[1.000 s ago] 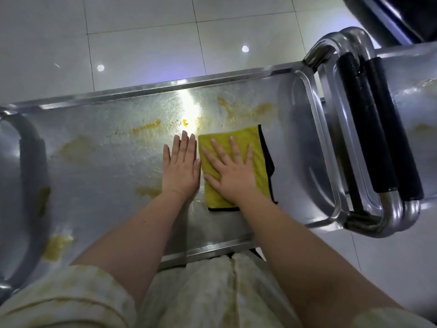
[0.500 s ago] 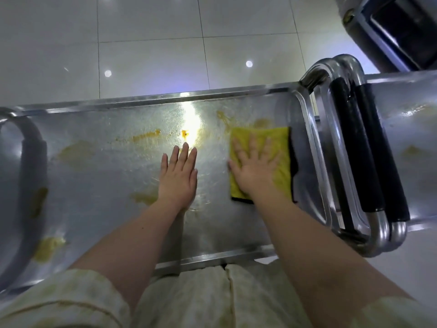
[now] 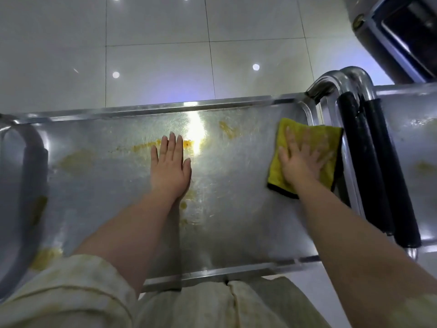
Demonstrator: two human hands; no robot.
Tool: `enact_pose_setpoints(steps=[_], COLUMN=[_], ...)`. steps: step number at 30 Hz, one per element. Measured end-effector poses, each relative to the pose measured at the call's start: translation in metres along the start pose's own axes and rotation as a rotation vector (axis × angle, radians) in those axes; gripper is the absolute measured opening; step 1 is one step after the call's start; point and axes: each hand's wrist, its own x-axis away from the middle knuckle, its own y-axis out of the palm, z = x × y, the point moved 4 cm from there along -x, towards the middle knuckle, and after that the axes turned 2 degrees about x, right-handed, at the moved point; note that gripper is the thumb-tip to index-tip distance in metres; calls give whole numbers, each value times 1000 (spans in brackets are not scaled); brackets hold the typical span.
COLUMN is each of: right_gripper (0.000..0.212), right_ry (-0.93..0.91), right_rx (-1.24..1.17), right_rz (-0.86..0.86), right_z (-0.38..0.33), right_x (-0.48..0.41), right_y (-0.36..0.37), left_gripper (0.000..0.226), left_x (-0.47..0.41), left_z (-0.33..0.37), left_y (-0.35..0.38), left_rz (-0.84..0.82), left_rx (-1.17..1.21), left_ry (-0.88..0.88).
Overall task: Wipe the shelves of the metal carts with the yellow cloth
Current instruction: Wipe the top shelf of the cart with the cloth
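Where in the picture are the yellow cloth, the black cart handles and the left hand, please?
yellow cloth [image 3: 276,166]: head view, bare left part.
black cart handles [image 3: 369,166]: head view, middle of the nearer grip.
left hand [image 3: 170,169]: head view, back of the hand.

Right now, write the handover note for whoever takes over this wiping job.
Left hand: flat and open on the cart shelf, bracing.
Right hand: pressed flat on the yellow cloth, at the shelf's right end beside the black handle grips.
Done: nothing looks fully clean.
Left: yellow stains across the shelf's middle, left end and near-left corner; the neighbouring cart's shelf is also stained.
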Motion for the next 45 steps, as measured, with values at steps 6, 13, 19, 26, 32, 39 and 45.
enact_pose_setpoints(steps=[6,13,19,26,32,39,45], right_gripper=[60,58,59,60,57,58,59], right_ry=[-176,-731,-197,-14,-583,-763,-973], right_rx=[14,195,-3,-27,136,197,163], right_rz=[49,36,59,86,47,99,186], right_z=[-103,-200,-78,-97,-234,-213,-134], right_x=[12,59,-34,-38,21,49,144], right_y=[10,29,-12,-17,15,26,63], left_gripper=[64,66,64,64,63,64,57], left_x=[-2,-3,-2,-3,-3,-1,-3], left_z=[-4,-4,0,-2,-3,-4,-6], left_y=[1,0,1,1,2,-3,-4], left_rz=[-5,1,-7,-14,-26,-38,-16], left_rx=[17,11,-6,-21,-41,31,62], left_ry=[-1,-15,-24,-23,-16,14,30])
